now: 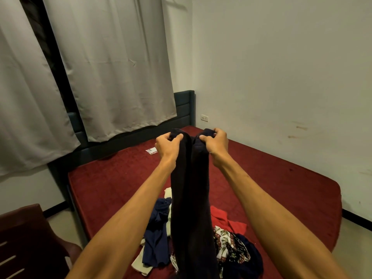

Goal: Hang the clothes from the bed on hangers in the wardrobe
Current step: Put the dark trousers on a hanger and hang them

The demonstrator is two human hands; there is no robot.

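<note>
Gripping dark garment (191,198) over red bed (271,178); grey curtains (112,67), white wall (281,57).

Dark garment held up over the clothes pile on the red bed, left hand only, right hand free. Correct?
No: the right hand also grips the dark garment, beside the left hand, per the head view. It is held over the clothes pile on the red bed.
</note>
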